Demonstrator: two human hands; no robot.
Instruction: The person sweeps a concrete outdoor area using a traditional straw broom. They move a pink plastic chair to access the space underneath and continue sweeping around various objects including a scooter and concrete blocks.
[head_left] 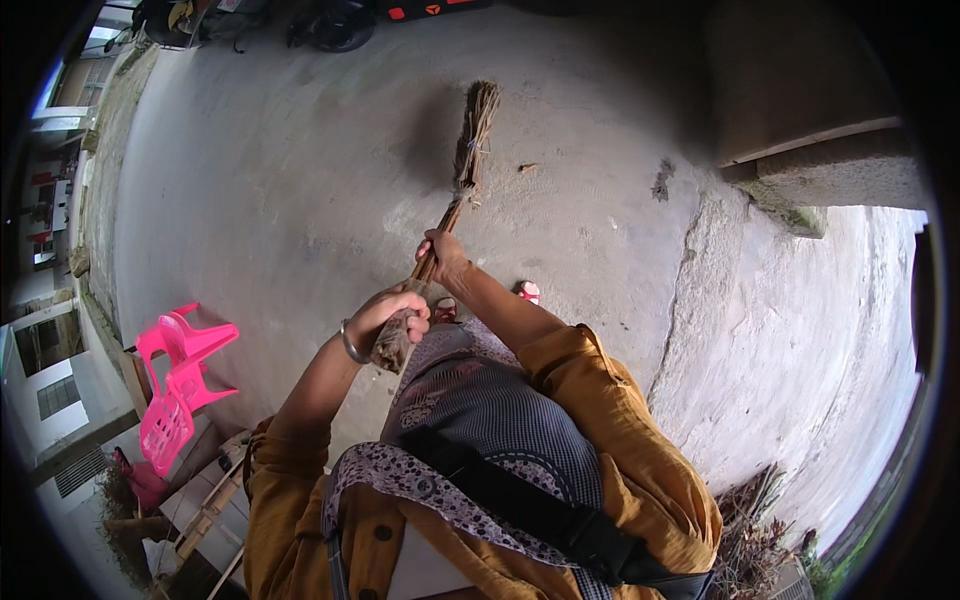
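A long broom of bundled dry stalks reaches away from me, its bristle head at the far end above the concrete floor and its shadow just to the left. My left hand, with a metal bangle at the wrist, is closed round the near end of the handle, where a brownish wrapping bulges below the fist. Farther along, my right hand grips the middle of the handle. A small brown scrap lies on the floor to the right of the bristles.
Pink plastic chair at the left, beside wooden boards. Along the right runs a raised pale concrete strip, with a stone slab above it. Dry twigs lie at the lower right. A dark wheel shows at the top.
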